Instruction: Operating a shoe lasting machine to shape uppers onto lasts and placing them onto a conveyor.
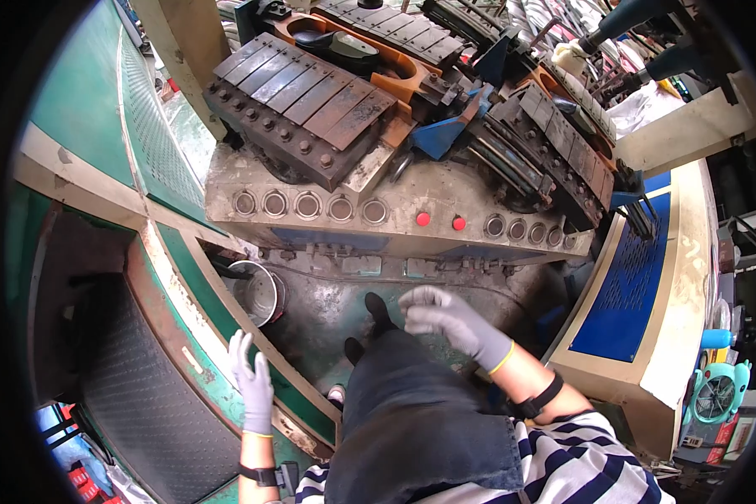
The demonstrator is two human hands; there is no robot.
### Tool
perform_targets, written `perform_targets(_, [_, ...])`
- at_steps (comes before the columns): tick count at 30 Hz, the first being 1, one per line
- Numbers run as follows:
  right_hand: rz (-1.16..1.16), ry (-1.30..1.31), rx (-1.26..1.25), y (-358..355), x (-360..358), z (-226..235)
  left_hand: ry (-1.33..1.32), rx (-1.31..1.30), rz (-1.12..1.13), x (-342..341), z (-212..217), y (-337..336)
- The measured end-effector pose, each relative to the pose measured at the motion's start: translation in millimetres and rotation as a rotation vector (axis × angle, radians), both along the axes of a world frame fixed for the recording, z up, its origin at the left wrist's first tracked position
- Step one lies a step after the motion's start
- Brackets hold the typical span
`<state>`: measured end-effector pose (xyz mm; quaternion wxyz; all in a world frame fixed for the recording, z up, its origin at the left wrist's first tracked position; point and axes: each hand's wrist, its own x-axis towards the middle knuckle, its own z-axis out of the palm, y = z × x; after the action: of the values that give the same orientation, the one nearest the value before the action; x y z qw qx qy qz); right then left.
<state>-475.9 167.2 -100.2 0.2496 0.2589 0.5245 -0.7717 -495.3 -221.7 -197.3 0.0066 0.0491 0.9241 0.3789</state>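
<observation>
My left hand (253,385), in a thin light-grey glove, is raised beside the green machine side (195,290). Its fingers are apart and nothing is in them. In the middle, over the floor and in front of the beige machine base (311,225), hovers my gloved right hand (447,321). Its fingers are loosely bent and slightly blurred, with nothing seen in them. Above the base stand a steel clamp block (302,101) with bolted plates and a second, tilted one (554,151). Two red push buttons, the left one (422,219) among them, sit on the base's front between rows of round buttons.
A metal bucket (254,292) stands on the floor at the left. Black ribbed matting (143,403) covers the green machine's lower left. To the right is a beige cabinet with a blue vented panel (626,277). A turquoise fan (717,395) stands beyond it.
</observation>
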Motion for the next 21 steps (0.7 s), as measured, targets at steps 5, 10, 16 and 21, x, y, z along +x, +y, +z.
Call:
perform_targets(5, [-0.082, -0.086, -0.142, -30, 59, -21, 0.099, -0.381, -0.179, 14, -16, -1])
perform_targets(10, [-0.244, -0.165, -0.232, -13, 90, 0, 0.154, -0.221, -0.137, 13, -18, -8])
perform_targets(16, [-0.311, -0.287, -0.135, -26, 128, -2, 0.230, -0.119, -0.143, 15, -18, -12])
perform_targets(21, [-0.268, -0.249, -0.141, -31, 123, -13, 0.298, -0.058, -0.129, 17, -29, -15])
